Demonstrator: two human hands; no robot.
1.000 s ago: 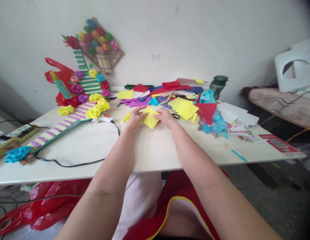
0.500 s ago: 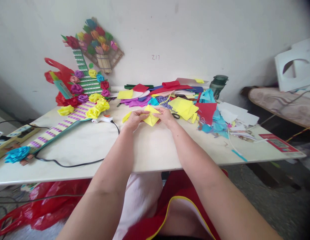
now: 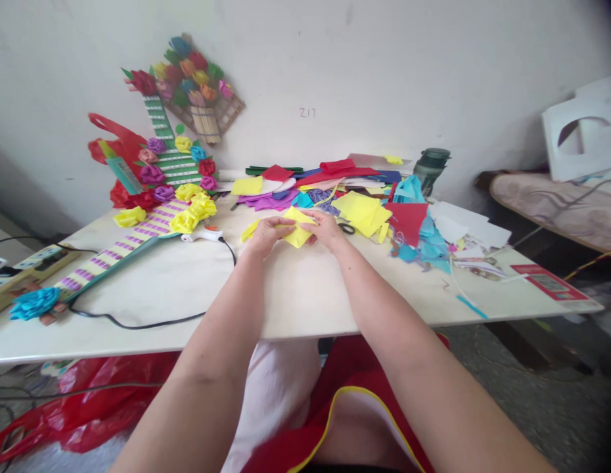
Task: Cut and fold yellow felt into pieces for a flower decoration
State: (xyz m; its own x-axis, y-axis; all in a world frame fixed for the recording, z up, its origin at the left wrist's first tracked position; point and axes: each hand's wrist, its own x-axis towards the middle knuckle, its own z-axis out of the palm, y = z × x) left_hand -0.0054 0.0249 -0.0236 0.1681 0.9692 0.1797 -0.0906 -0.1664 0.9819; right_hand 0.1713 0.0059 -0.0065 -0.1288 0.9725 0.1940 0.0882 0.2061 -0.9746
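A small piece of yellow crepe paper is stretched between my two hands, a little above the white table. My left hand pinches its left side, thumb on top. On the other side my right hand grips the paper's right edge, and the fingers behind it are partly hidden. Another yellow paper piece lies just left of my left hand. Beyond my right hand rests a stack of yellow paper squares, with a black scissors handle beside it.
A white glue gun with a black cord lies to the left. Near it leans a decoration with yellow paper flowers. Blue scraps, red paper and a dark green bottle occupy the right.
The yellow paper's lower point has shifted slightly between my fingers. Both hands stay in nearly the same place and keep their hold.
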